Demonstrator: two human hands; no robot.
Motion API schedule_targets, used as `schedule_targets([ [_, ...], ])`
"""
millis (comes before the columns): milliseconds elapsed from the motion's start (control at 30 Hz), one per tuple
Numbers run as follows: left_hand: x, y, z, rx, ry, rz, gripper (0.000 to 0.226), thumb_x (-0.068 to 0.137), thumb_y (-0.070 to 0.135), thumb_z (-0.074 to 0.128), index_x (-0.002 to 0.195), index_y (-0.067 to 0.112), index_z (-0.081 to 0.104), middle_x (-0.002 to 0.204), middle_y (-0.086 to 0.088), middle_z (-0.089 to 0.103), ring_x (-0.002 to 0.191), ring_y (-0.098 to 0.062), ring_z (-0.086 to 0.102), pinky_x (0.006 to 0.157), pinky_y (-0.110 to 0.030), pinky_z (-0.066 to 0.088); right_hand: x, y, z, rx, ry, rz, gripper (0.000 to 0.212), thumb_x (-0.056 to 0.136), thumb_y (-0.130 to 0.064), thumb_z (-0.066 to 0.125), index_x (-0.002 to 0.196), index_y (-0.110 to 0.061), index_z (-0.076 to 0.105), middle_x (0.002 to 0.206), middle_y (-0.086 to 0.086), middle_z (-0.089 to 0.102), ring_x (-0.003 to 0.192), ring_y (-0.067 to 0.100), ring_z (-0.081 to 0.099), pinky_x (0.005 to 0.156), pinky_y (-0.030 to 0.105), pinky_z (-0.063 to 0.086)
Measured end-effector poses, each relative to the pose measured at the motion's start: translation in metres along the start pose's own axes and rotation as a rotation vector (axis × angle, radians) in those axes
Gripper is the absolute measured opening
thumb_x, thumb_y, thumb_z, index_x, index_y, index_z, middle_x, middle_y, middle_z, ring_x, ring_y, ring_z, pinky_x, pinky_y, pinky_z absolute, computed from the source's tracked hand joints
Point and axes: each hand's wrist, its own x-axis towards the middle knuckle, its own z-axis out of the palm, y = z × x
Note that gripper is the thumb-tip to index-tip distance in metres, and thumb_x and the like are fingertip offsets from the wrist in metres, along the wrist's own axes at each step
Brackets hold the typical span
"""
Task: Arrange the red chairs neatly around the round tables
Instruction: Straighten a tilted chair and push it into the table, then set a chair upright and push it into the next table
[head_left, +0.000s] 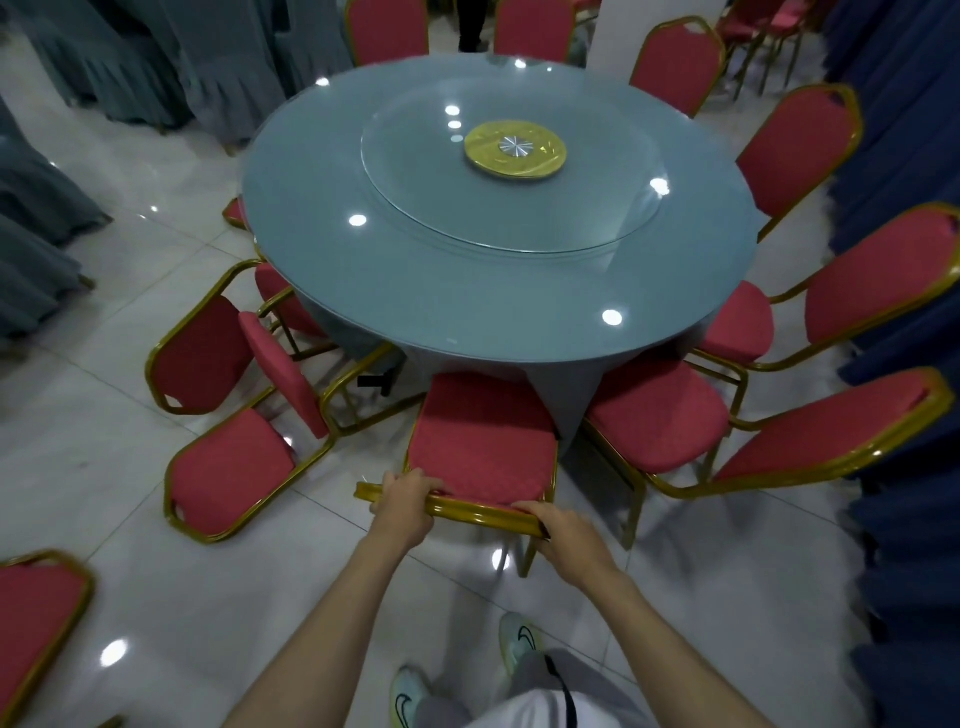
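A red chair (483, 431) with a gold frame stands right in front of me, its seat facing the round grey-blue table (467, 291). My left hand (408, 491) grips the top rail of its backrest near the left end. My right hand (563, 525) grips the same rail near the right end. To the left, a red chair (234, 467) lies tipped on the floor with another chair (208, 353) behind it. Several red chairs (660, 415) ring the table's right side, seats toward it.
A glass turntable (511, 208) with a gold hub sits on the table. Grey draped tables (47, 218) crowd the left, dark blue drapes (914, 467) the right. One more red chair (36, 618) stands at the lower left. White tiled floor lies around my feet.
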Motion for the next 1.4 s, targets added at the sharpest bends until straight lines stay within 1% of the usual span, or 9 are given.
schedule_targets([
  [300, 0.002, -0.001, -0.001, -0.01, 0.054, 0.014, 0.05, 0.086, -0.002, 0.064, 0.115, 0.037, 0.073, 0.111, 0.008, 0.061, 0.115, -0.024, 0.049, 0.094, -0.045, 0.052, -0.004, 0.044, -0.011, 0.364, -0.112, 0.051, 0.047, 0.088, -0.038, 0.072, 0.104, -0.077, 0.052, 0.094, -0.018, 0.07, 0.086, 0.001, 0.068, 0.085, 0.03, 0.058],
  [433, -0.004, -0.006, 0.007, -0.156, 0.126, -0.004, 0.056, 0.076, -0.011, 0.064, 0.116, 0.028, 0.072, 0.116, 0.003, 0.058, 0.117, -0.02, 0.045, 0.096, -0.029, 0.044, 0.006, 0.039, -0.026, 0.458, -0.206, 0.011, 0.051, 0.07, -0.073, 0.077, 0.116, -0.061, 0.059, 0.111, -0.022, 0.067, 0.09, 0.004, 0.071, 0.077, 0.025, 0.062],
  [533, -0.015, -0.006, 0.011, -0.473, 0.28, -0.037, 0.07, 0.073, -0.022, 0.055, 0.111, 0.034, 0.07, 0.121, 0.004, 0.059, 0.117, -0.007, 0.047, 0.094, -0.006, 0.034, 0.022, 0.028, -0.028, 0.507, -0.219, -0.041, 0.058, 0.071, -0.08, 0.071, 0.121, -0.051, 0.064, 0.12, -0.022, 0.065, 0.102, 0.001, 0.067, 0.084, 0.037, 0.064],
  [633, -0.028, -0.005, 0.011, -0.691, 0.456, -0.086, 0.066, 0.082, -0.021, 0.05, 0.102, 0.039, 0.071, 0.113, 0.011, 0.065, 0.108, 0.009, 0.057, 0.091, -0.007, 0.043, 0.036, 0.006, -0.027, 0.532, -0.239, -0.108, 0.049, 0.08, -0.073, 0.069, 0.12, -0.044, 0.068, 0.116, -0.023, 0.069, 0.108, -0.005, 0.064, 0.097, 0.031, 0.057],
  [733, -0.039, -0.011, 0.006, -0.799, 0.516, -0.19, 0.048, 0.089, -0.011, 0.052, 0.102, 0.028, 0.075, 0.11, 0.011, 0.069, 0.106, 0.005, 0.06, 0.093, -0.019, 0.046, 0.047, -0.024, -0.023, 0.539, -0.252, -0.175, 0.041, 0.087, -0.059, 0.07, 0.12, -0.036, 0.072, 0.112, -0.022, 0.072, 0.106, -0.009, 0.065, 0.093, 0.016, 0.052],
  [867, -0.051, -0.031, 0.0, -0.835, 0.541, -0.264, 0.046, 0.088, -0.011, 0.05, 0.103, 0.025, 0.075, 0.111, 0.009, 0.071, 0.108, -0.001, 0.062, 0.095, -0.02, 0.046, 0.066, -0.064, -0.015, 0.498, -0.244, -0.259, 0.033, 0.093, -0.042, 0.069, 0.123, -0.028, 0.071, 0.114, -0.017, 0.072, 0.107, -0.003, 0.066, 0.094, 0.017, 0.053],
  [1000, -0.056, -0.065, -0.009, -0.959, 0.509, -0.33, 0.04, 0.094, -0.004, 0.049, 0.098, 0.028, 0.074, 0.101, 0.007, 0.075, 0.094, -0.004, 0.069, 0.081, -0.024, 0.051, 0.088, -0.108, 0.0, 0.44, -0.247, -0.3, 0.025, 0.096, -0.029, 0.067, 0.12, -0.026, 0.073, 0.112, -0.015, 0.072, 0.104, -0.001, 0.066, 0.092, 0.017, 0.054],
  [1167, -0.062, -0.124, -0.038, -1.033, 0.466, -0.353, 0.039, 0.094, 0.001, 0.049, 0.1, 0.03, 0.074, 0.097, 0.008, 0.076, 0.088, -0.004, 0.07, 0.077, -0.027, 0.052, 0.113, -0.163, 0.017, 0.386, -0.233, -0.29, 0.024, 0.095, -0.03, 0.068, 0.117, -0.026, 0.075, 0.107, -0.015, 0.073, 0.097, -0.006, 0.066, 0.083, 0.008, 0.05],
  [1400, -0.082, -0.223, -0.084, -1.088, 0.537, -0.367, 0.039, 0.095, -0.001, 0.048, 0.097, 0.029, 0.073, 0.094, 0.007, 0.076, 0.086, -0.01, 0.071, 0.077, -0.029, 0.053, 0.136, -0.253, 0.061, 0.32, -0.24, -0.293, 0.026, 0.098, -0.018, 0.06, 0.119, -0.026, 0.073, 0.113, -0.013, 0.072, 0.101, 0.001, 0.065, 0.088, 0.023, 0.054],
])
